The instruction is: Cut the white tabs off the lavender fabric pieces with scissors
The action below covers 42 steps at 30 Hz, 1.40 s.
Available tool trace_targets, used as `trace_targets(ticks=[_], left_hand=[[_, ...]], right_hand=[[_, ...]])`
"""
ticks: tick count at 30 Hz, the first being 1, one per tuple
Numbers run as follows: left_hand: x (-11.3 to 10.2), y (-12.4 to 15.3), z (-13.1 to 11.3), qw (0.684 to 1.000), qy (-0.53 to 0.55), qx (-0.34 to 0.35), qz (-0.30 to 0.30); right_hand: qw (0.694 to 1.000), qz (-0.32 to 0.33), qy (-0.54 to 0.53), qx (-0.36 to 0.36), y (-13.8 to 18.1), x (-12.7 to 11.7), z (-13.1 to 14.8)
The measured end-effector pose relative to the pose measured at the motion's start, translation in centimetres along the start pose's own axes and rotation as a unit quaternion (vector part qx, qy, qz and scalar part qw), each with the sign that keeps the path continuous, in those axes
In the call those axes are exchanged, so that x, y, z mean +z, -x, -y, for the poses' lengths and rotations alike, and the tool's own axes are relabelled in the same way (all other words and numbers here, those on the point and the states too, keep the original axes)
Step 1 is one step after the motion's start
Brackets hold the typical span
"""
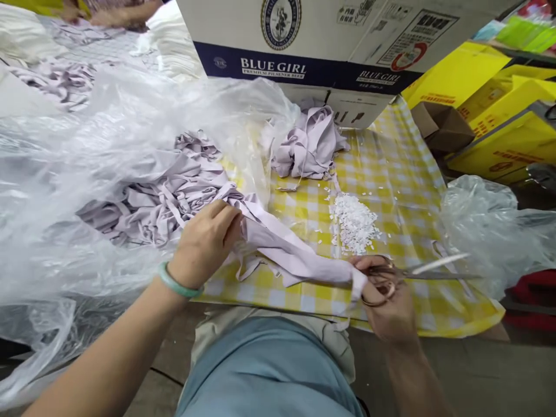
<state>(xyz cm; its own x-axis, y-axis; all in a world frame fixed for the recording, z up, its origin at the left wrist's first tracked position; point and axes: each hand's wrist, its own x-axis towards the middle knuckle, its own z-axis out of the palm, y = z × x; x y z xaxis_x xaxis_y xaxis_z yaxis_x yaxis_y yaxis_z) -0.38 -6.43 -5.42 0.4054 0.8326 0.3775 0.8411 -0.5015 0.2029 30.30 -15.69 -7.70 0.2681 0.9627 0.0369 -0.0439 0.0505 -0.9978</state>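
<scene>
Head view: your left hand (211,231), fingers closed in a pinch, gripped a pale lavender, flat fabric strip (299,258); your right hand (393,310) gripped its farther stretch while also holding metal scissors with looped handles (434,275), the blades parted and pointing away to the right. The strip spanned the gap between both hands, above a yellow-and-white checked table covering (403,191). Good handling probably called for light, even tension, layers laid flat, and parted blades kept clear of the cloth and its loose tails. The fabric appeared soft, matte and loosely folded, one narrow tail hanging near your right hand. Beside your left hand, a tangled heap of lavender fabric strips (174,197) lay among crumpled, translucent plastic sheeting (108,156); beyond, a rumpled lavender fabric bundle (310,145) sat near a loose pile of small, white, flat chips (354,223), stiff-looking and roughly rectangular.
</scene>
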Motion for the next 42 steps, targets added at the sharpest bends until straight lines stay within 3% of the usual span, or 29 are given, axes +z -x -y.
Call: trace_targets(ticks=[3, 6, 8, 10, 13, 14, 15, 17, 18, 19, 20, 21, 23, 26, 29, 31, 33, 35, 38, 39, 40, 42], left_hand=[[-1.2, -0.6, -1.1, 0.993, 0.035, -0.019, -0.111], [-2.3, -1.2, -3.7, 0.985, 0.059, 0.019, -0.159], [-2.7, -1.5, -5.3, 0.983, 0.075, 0.052, -0.161], [-2.8, -1.5, -6.4, 0.980, 0.105, 0.058, -0.157], [-2.6, -0.8, -7.0, 0.958, 0.269, -0.045, -0.084], [-2.4, -0.5, -7.0, 0.923, 0.370, -0.103, -0.024], [-2.0, -0.3, -7.1, 0.859, 0.484, -0.159, 0.051], [-1.1, -0.1, -7.3, 0.660, 0.684, -0.233, 0.206], [-0.6, 0.0, -7.5, 0.556, 0.748, -0.252, 0.261], [-0.2, -0.1, -7.7, 0.475, 0.787, -0.266, 0.291], [0.2, -0.1, -7.9, 0.428, 0.806, -0.279, 0.298], [0.6, -0.2, -8.2, 0.413, 0.812, -0.293, 0.290], [0.8, -0.1, -8.4, 0.447, 0.801, -0.308, 0.252], [0.3, 0.1, -8.5, 0.554, 0.753, -0.274, 0.225], [-0.8, -0.2, -8.5, 0.680, 0.679, -0.189, 0.201], [-1.3, -0.7, -8.7, 0.773, 0.609, -0.122, 0.126], [-1.2, -1.4, -8.9, 0.825, 0.558, -0.083, 0.047], [-0.4, -1.9, -9.1, 0.807, 0.583, -0.096, 0.026], [1.3, -2.2, -9.5, 0.713, 0.680, -0.167, 0.043], [1.8, -2.1, -9.6, 0.695, 0.693, -0.187, 0.042], [2.2, -2.0, -9.7, 0.691, 0.694, -0.199, 0.039], [2.6, -1.7, -9.9, 0.712, 0.672, -0.199, 0.032]], right_hand=[[0.997, 0.063, 0.038, -0.014, -0.6, 2.2, 0.4], [0.991, 0.090, 0.048, -0.092, -1.5, 6.5, 1.5], [0.986, 0.122, 0.047, -0.107, -2.1, 9.4, 2.1], [0.986, 0.135, 0.054, -0.077, -2.7, 11.3, 2.2], [0.993, 0.108, 0.027, -0.039, -3.4, 11.5, 1.9], [0.994, 0.099, 0.009, -0.043, -3.5, 11.0, 1.9], [0.994, 0.095, -0.006, -0.054, -3.6, 10.4, 1.8], [0.992, 0.095, -0.024, -0.080, -3.8, 9.2, 1.8], [0.991, 0.099, -0.028, -0.088, -3.8, 8.8, 1.8], [0.990, 0.101, -0.029, -0.090, -3.9, 8.4, 1.7], [0.991, 0.099, -0.029, -0.089, -4.0, 8.1, 1.6], [0.991, 0.094, -0.029, -0.088, -4.1, 7.9, 1.4], [0.993, 0.077, -0.032, -0.078, -4.4, 7.6, 1.1], [0.997, 0.058, -0.035, -0.027, -4.7, 7.3, 0.6], [0.997, 0.053, -0.035, 0.049, -4.5, 7.4, 0.2], [0.991, 0.067, -0.053, 0.101, -3.8, 8.1, -0.3], [0.984, 0.076, -0.080, 0.141, -2.9, 9.0, -1.0], [0.979, 0.083, -0.101, 0.155, -1.9, 9.7, -1.6], [0.977, 0.127, -0.092, 0.141, -1.1, 9.3, -1.6], [0.979, 0.144, -0.064, 0.127, -1.1, 8.7, -1.3], [0.983, 0.153, -0.017, 0.103, -1.1, 7.9, -0.8], [0.979, 0.159, 0.120, 0.033, -1.4, 5.9, 0.3]])
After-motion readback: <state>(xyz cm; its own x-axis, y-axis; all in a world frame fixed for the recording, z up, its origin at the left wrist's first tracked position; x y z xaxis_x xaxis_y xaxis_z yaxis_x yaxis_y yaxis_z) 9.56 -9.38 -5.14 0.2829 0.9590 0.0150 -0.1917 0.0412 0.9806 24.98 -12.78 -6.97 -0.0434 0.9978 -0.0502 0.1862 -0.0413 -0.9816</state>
